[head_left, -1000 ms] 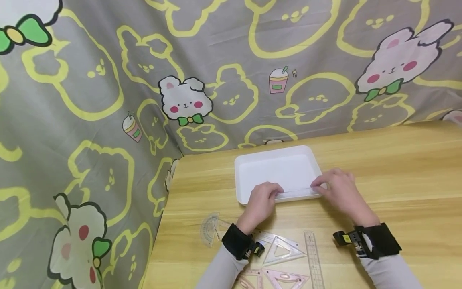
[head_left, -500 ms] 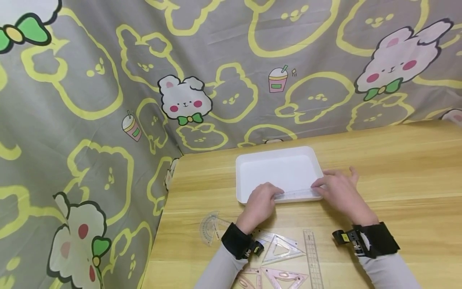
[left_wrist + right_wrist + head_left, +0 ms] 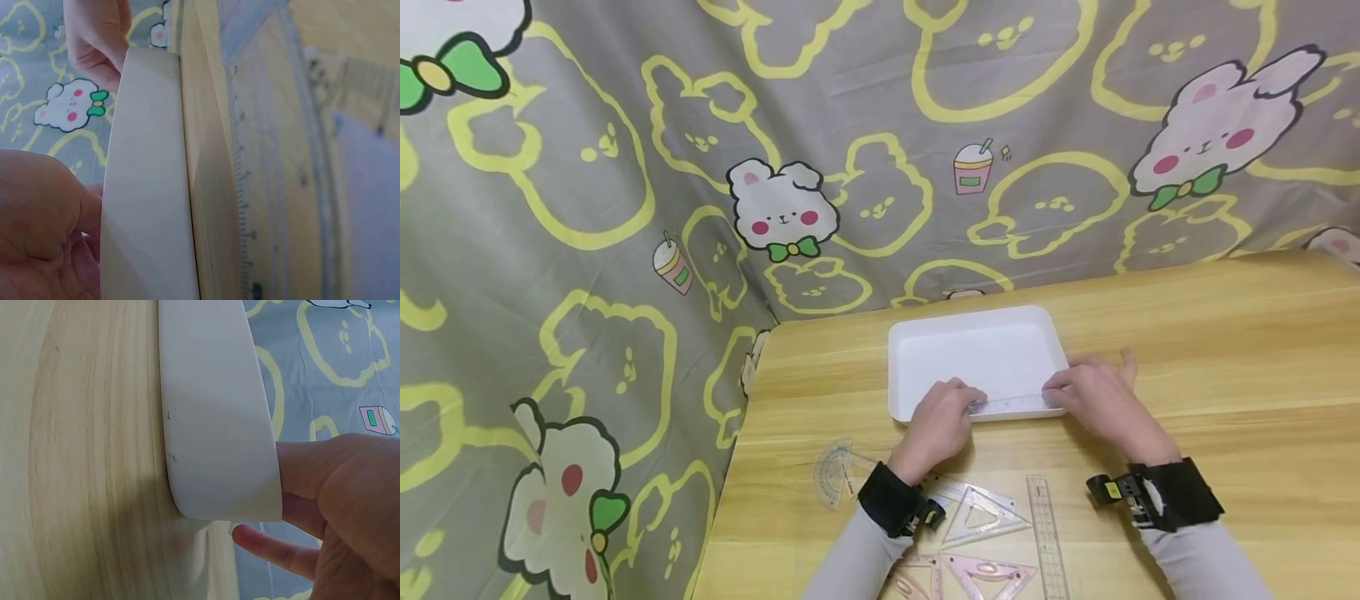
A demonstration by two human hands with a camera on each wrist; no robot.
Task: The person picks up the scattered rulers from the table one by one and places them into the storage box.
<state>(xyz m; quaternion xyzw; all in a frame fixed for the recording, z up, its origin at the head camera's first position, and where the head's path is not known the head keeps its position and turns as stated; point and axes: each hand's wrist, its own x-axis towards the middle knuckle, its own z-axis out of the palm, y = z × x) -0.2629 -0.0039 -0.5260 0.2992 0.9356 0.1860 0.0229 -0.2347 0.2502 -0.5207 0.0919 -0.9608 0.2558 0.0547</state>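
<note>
Clear ruler [image 3: 1013,405] within tray [image 3: 977,354], probably light and stiff, best held where left hand [image 3: 937,425] and right hand [image 3: 1099,402] pinch its ends.

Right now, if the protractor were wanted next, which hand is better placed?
Probably the left hand: the protractor lies to its left, and the right hand would have to reach across the left arm. Both seem to hold the clear strip, so the left would need to let go first.

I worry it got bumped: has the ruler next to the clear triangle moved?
No. In the head view, the ruler lies just beside the tip of the clear triangle, as before, unshifted on the table.
</note>
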